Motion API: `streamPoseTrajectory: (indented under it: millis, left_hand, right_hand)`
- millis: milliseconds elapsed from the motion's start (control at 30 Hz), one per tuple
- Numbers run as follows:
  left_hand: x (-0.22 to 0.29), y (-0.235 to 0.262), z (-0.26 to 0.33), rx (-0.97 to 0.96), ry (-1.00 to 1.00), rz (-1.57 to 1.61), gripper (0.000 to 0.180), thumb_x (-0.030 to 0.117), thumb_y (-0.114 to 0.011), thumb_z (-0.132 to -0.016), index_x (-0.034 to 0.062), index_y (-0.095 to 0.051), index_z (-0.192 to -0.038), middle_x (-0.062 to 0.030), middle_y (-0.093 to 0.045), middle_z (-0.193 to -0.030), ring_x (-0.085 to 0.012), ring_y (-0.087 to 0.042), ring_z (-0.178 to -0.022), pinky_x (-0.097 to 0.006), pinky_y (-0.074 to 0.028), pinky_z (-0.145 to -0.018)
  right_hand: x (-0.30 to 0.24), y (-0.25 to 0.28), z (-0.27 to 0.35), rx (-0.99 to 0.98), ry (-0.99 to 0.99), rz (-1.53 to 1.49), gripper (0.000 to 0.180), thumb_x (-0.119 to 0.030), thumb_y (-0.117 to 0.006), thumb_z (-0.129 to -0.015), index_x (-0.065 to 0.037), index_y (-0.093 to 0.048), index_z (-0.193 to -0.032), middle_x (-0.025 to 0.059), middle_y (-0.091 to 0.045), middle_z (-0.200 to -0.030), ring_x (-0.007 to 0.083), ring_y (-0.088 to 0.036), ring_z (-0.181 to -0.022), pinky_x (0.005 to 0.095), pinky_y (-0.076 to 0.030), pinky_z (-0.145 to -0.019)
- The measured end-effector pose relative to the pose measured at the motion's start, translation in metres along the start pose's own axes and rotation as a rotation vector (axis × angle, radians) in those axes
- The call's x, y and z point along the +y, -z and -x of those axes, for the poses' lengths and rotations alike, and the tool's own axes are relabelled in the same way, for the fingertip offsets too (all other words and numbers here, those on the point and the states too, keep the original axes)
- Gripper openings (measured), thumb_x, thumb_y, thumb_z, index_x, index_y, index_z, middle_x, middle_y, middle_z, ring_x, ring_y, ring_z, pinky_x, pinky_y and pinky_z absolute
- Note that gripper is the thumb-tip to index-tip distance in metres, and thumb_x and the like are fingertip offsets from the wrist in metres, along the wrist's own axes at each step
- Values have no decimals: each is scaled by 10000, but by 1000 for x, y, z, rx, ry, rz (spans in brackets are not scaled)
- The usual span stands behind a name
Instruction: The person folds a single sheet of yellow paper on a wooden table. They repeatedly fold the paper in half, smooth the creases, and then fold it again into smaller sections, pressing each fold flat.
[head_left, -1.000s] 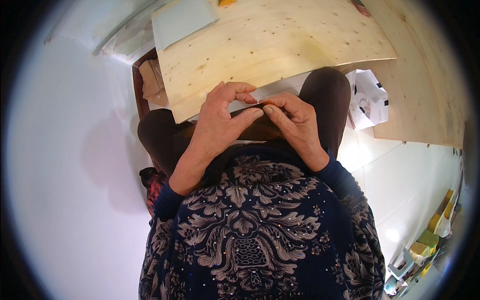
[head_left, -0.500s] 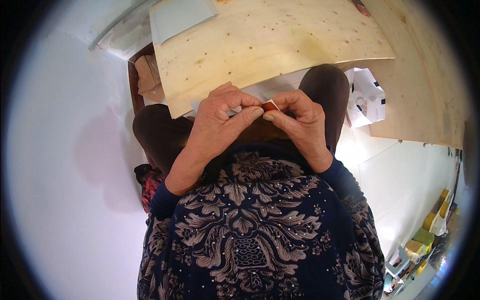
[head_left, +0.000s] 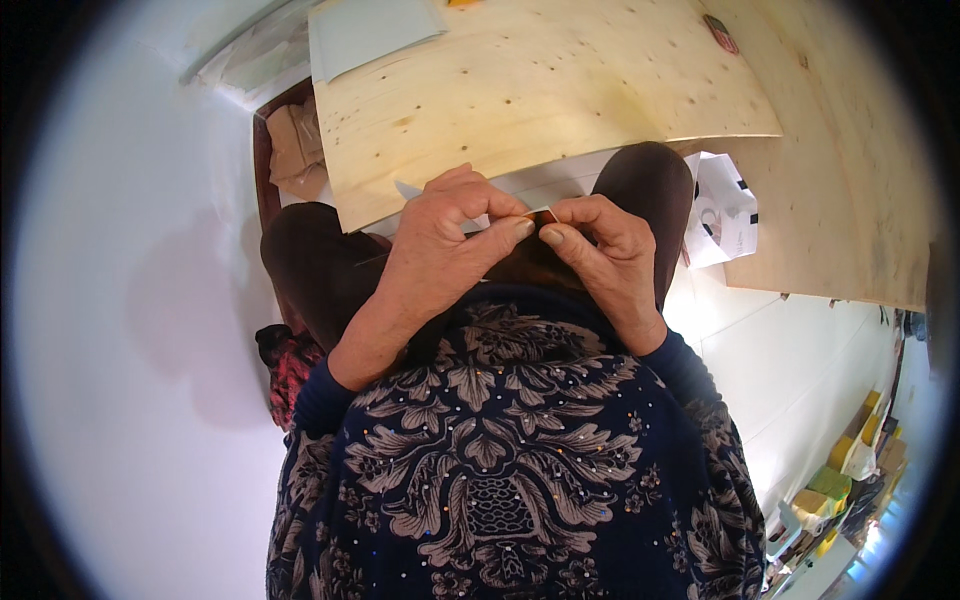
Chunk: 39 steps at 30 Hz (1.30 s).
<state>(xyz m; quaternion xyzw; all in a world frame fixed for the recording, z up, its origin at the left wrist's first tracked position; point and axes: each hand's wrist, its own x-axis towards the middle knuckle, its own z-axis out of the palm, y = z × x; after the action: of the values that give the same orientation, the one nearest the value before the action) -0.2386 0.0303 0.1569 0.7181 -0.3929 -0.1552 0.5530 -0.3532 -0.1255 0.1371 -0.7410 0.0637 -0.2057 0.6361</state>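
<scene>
small brown piece pinched between both hands, above my lap

the small piece [head_left: 543,217] sits between my fingertips, over my lap and just short of the desk [head_left: 470,130]. it looks flat and dark brown, with a thin pale edge along the top; my fingers cover most of it, so i cannot tell its full shape. my left hand [head_left: 450,235] grips its left side between thumb and forefinger, another finger lifted clear. my right hand [head_left: 608,240] grips the other side the same way, the remaining fingers curled. i judge that pinching from both sides keeps such a little thing steady and leaves its middle in sight. holding it close to my body probably helps me see it and spares my arms.

below the hands an amber-brown patch [head_left: 525,266] shows, too shaded to make out. my knees stand apart, close to the desk. on the desk, a pale sheet [head_left: 372,38] lies at the far left, perhaps to leave the near part free. a white bag [head_left: 722,215] stands beside my right knee, likely for easy reach.
</scene>
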Motion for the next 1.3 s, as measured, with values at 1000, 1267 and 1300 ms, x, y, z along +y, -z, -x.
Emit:
streamPoseTrajectory:
  millis: [1000,1267,1300]
  left_hand:
    - [-7,5,9,-4,18,4,56,113,-714,-839,61,-693,-836,0,-642,-733,-83,-569,-691,-464,-257,-1158]
    - [-1,3,10,73,3,35,89,109,-726,-807,37,-705,-855,-48,-645,-779,-151,-596,-757,-347,-411,-850]
    - [-1,3,10,89,-4,36,108,107,-730,-793,27,-710,-862,-68,-642,-789,-178,-604,-778,-293,-475,-703]
  right_hand:
    - [4,-8,2,26,46,-7,145,-83,-737,-850,3,-713,-964,23,-666,-812,60,-573,-676,195,-443,-582]
    - [2,-7,2,45,81,180,125,-99,-749,-831,-13,-709,-912,47,-663,-778,99,-582,-643,228,-447,-568]
    - [2,-8,1,38,90,181,121,-96,-747,-831,-13,-708,-909,49,-661,-773,101,-581,-641,233,-447,-567]
